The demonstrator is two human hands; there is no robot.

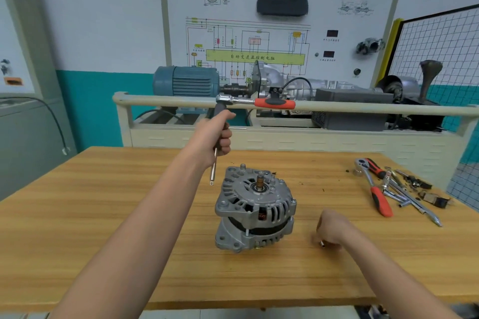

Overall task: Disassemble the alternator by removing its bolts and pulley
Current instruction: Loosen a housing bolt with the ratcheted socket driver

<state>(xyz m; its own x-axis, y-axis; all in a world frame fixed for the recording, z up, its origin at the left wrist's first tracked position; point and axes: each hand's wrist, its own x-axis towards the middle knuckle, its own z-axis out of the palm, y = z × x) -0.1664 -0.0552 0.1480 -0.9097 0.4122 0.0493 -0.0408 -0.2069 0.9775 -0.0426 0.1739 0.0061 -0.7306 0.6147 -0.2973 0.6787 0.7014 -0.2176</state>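
Note:
A silver alternator [255, 208] stands upright in the middle of the wooden table [103, 228], shaft end up, pulley underneath and mostly hidden. My left hand [216, 134] is raised above and behind it and grips the extension bar of a ratchet wrench [256, 101] with an orange handle; the bar's bare tip [212, 181] hangs just left of the alternator's top. To the right of the alternator, my right hand [330, 229] rests on the table, fingers curled round a small metal socket [322, 244].
A second orange-handled ratchet [373, 186], extension bars and small loose parts [414, 189] lie at the table's right rear. Behind the table stands a training bench with a rail [363, 109], a blue motor [185, 81] and a gearbox.

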